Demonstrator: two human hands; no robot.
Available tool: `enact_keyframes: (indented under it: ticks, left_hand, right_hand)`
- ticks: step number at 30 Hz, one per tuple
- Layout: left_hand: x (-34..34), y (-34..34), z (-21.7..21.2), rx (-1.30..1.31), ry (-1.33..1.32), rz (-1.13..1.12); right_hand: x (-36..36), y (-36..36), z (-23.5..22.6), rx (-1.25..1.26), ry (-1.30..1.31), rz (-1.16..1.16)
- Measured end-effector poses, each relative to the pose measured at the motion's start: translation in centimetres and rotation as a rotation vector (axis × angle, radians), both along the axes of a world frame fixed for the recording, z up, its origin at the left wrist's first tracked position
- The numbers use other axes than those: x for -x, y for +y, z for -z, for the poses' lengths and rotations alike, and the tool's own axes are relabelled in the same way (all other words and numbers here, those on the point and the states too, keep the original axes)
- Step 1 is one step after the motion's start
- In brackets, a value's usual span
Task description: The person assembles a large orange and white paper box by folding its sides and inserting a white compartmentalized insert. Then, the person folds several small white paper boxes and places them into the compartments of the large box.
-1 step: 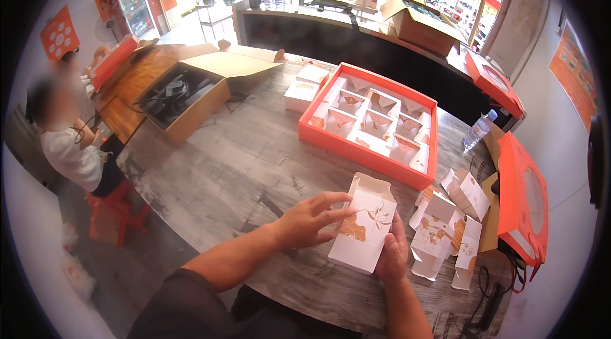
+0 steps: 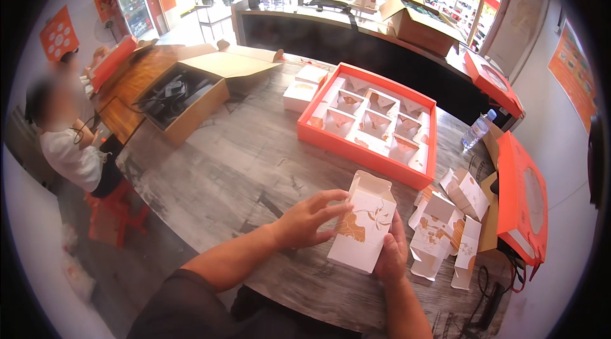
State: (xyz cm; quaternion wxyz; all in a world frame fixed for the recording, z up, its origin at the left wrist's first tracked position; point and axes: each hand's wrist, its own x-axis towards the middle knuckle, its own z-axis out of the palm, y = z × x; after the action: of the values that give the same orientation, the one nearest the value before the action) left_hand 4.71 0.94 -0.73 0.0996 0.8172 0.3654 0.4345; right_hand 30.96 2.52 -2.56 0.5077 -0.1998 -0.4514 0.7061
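Observation:
A small white carton with a gold floral print stands tilted in front of me, its top flap raised. My right hand grips its right side, thumb on the front and the other fingers mostly hidden behind. At the left edge is my left hand, fingers stretched out and apart, the fingertips at or just against the card. Beyond the carton lies a large red tray box with white dividers forming several compartments. Right of my right hand are several partly folded printed card pieces.
White cartons stand beside the red box. A brown cardboard box holding black cables sits at the left. To the right are a water bottle and an upright red gift box. A seated person is at far left.

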Motion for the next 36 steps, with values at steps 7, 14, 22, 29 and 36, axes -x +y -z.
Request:
enact_keyframes:
  ticks: [7,14,22,29,36]
  left_hand:
    - [0.6,0.0,3.5,0.764,-0.709,0.229]
    - [-0.5,-0.8,2.8,0.828,-0.796,0.373]
    - [-0.1,-0.9,2.3,0.743,-0.749,0.378]
    - [-0.1,-1.2,1.9,0.81,-0.733,0.384]
    - [-0.2,-1.6,2.4,0.762,-0.745,0.313]
  right_hand:
    - [0.0,-0.1,0.0,-0.178,-0.107,0.0]
    - [0.3,-1.1,-0.2,-0.152,-0.156,-0.035]
    - [0.0,-0.9,0.9,-0.183,-0.225,-0.008]
    - [0.0,-1.3,0.8,-0.209,-0.24,0.016]
    - [0.2,-1.7,0.3,-0.168,-0.242,-0.018]
